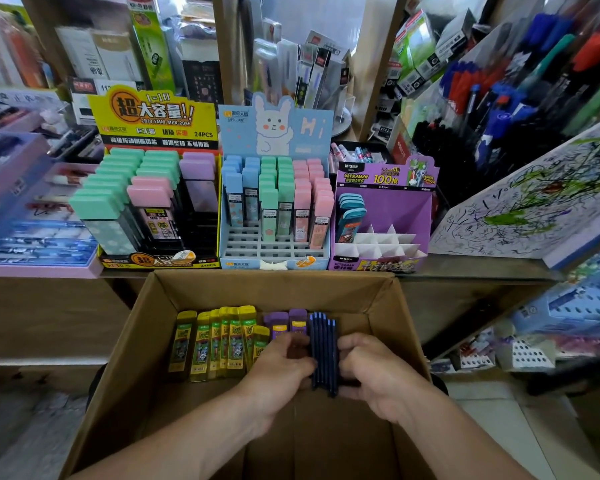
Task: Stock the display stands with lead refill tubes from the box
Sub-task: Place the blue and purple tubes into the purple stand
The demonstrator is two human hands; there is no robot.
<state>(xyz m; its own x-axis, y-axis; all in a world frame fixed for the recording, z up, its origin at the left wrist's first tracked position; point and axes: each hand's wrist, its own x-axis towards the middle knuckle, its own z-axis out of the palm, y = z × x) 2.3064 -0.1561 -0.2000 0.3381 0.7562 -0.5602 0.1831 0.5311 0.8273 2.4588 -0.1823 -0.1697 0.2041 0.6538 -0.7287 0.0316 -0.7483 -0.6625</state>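
A brown cardboard box sits open below the shelf. Inside lie yellow lead refill tubes, purple tubes and a stack of dark blue tubes standing on edge. My left hand and my right hand grip the dark blue stack from either side, fingers curled round it. Three display stands are on the shelf: a yellow stand with mint, pink and lilac tubes, a light blue rabbit stand, and a purple stand with a few blue-capped tubes at its left and white dividers.
Pen racks crowd the right side, above a scribbled test pad. Purple trays of pens lie at the left. Packaged stationery hangs behind the stands. The shelf's front edge runs just beyond the box.
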